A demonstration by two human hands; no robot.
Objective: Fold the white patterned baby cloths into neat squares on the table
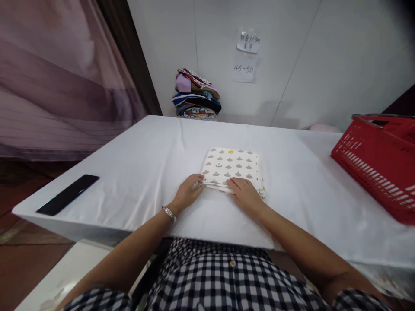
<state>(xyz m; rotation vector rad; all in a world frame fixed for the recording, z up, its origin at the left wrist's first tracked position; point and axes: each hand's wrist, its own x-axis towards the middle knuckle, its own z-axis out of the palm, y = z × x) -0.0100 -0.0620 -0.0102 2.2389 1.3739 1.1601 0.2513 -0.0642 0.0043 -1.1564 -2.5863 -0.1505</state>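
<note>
A folded white cloth (231, 166) printed with grey and a few yellow and green shapes lies in a neat rectangle on the white-covered table. At its near left corner, my left hand (189, 190) pinches the layers between thumb and fingers. My right hand (244, 194) grips the near edge, its fingertips on top of the cloth and part of the thumb hidden. Several layers show along the front and right edges of the cloth.
A black phone-like slab (68, 194) lies near the table's left edge. The red plastic basket (382, 160) stands at the right. Beyond the far edge, a stack of folded fabrics (197, 97) rests against the wall, below and left of two paper signs (245, 68).
</note>
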